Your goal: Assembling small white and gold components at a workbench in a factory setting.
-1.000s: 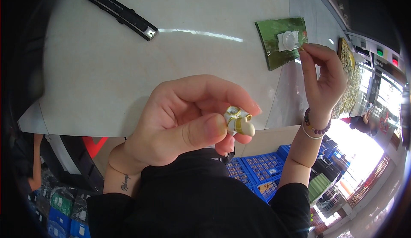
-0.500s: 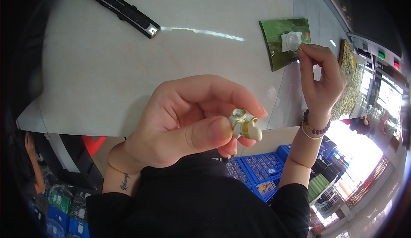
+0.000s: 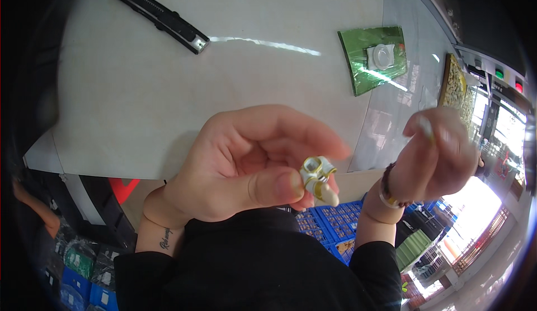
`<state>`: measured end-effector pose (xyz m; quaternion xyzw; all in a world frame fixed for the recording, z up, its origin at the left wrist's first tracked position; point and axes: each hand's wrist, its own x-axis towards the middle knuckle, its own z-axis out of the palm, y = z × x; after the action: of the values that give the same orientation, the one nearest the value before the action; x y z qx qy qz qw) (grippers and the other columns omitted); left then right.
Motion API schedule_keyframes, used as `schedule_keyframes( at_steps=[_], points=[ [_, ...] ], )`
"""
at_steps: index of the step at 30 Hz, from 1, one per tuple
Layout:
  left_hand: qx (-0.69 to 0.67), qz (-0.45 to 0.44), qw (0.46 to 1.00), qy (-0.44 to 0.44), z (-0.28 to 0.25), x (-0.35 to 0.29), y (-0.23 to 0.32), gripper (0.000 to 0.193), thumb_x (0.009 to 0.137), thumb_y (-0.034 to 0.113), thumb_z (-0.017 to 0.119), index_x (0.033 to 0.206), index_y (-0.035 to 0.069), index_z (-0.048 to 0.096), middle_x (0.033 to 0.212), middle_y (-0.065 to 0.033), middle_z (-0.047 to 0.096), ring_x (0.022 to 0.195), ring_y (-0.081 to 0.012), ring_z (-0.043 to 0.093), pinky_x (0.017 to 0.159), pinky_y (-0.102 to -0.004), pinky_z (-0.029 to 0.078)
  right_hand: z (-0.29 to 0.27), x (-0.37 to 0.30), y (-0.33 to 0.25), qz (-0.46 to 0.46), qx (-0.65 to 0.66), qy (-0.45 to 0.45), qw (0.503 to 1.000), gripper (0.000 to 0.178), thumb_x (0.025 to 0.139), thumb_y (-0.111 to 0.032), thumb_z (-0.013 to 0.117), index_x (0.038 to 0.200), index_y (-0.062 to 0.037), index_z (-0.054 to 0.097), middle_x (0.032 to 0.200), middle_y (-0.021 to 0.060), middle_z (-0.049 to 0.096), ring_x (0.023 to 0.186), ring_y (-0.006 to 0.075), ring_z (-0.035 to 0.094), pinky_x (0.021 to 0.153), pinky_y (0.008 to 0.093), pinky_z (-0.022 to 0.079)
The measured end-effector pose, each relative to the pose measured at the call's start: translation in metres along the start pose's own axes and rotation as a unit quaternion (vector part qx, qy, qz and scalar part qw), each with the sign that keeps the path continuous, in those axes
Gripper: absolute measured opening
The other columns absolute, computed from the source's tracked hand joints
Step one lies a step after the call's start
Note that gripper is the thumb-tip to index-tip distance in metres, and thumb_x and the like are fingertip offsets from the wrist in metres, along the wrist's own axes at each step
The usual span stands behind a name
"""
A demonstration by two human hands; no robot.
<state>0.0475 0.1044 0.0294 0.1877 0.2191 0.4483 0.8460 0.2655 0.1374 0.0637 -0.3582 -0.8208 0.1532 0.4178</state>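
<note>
Over the table's near edge, my left hand point(image 3: 246, 168) pinches a small white figurine with gold trim point(image 3: 318, 179) between thumb and fingers. A round opening ringed in gold shows on it, and a cream rounded end points down to the right. To the right, my right hand point(image 3: 439, 157) is raised and smeared by motion, with thumb and fingertips drawn together. Whatever the fingertips hold, if anything, is too blurred to name. A small clear round dish point(image 3: 382, 57) sits on a white pad on a green plastic-wrapped packet point(image 3: 358, 59), apart from both hands.
A black utility knife point(image 3: 162, 17) lies at the far left of the pale table point(image 3: 224, 81). Blue crates point(image 3: 335, 221) stand below the near edge. At the right are a tray of pale pieces point(image 3: 454, 90) and green and red buttons point(image 3: 499, 73). Another person's arm point(image 3: 39, 207) shows at left.
My right hand has left the clear dish and come back toward me, to the lower right. The figurine has tilted slightly in my left hand and its opening faces me more.
</note>
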Motion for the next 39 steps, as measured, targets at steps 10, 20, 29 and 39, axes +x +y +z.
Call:
schedule_keyframes(
  at_steps=[10,20,29,39],
  points=[
    [-0.066,-0.052,0.994,-0.076,-0.014,-0.005,-0.001,0.033,0.08,0.016,0.061,0.104,-0.005,0.053,0.09,-0.0116,0.062,0.077,-0.0126,0.059,0.071,-0.0229,0.049,0.051,-0.006,-0.044,0.071,0.119,0.026,0.99,0.017,0.081,-0.019,0.055,0.091,-0.0077,0.047,0.076,0.007,0.042,0.075,0.0311,0.061,0.072,0.0381,0.054],
    [-0.007,-0.044,0.998,0.047,0.002,-0.001,0.0,0.042,0.071,0.035,0.071,0.08,-0.001,0.051,0.067,-0.013,0.06,0.054,-0.0128,0.058,0.047,-0.0186,0.046,0.054,-0.01,-0.035,-0.07,-0.023,0.022,0.997,0.026,0.078,-0.019,0.059,0.094,-0.0052,0.043,0.079,0.007,0.042,0.075,0.0257,0.062,0.072,0.0317,0.055],
    [-0.004,-0.044,0.998,0.048,0.001,-0.001,-0.001,0.042,0.07,0.034,0.071,0.08,-0.001,0.05,0.07,-0.0124,0.06,0.057,-0.0129,0.058,0.048,-0.0189,0.047,0.059,-0.01,-0.038,-0.057,-0.029,0.038,0.997,0.025,0.079,-0.019,0.057,0.095,-0.0055,0.043,0.08,0.0076,0.042,0.074,0.0267,0.062,0.071,0.0311,0.055],
    [-0.021,0.011,0.999,0.048,0.003,-0.002,-0.006,0.037,0.07,0.028,0.072,0.081,-0.002,0.053,0.074,-0.0135,0.061,0.064,-0.016,0.061,0.055,-0.0225,0.05,0.061,-0.012,-0.045,-0.001,-0.019,0.043,0.999,0.028,0.073,-0.016,0.065,0.09,-0.0064,0.045,0.075,0.0066,0.043,0.076,0.0258,0.062,0.071,0.0308,0.055]
  ],
)
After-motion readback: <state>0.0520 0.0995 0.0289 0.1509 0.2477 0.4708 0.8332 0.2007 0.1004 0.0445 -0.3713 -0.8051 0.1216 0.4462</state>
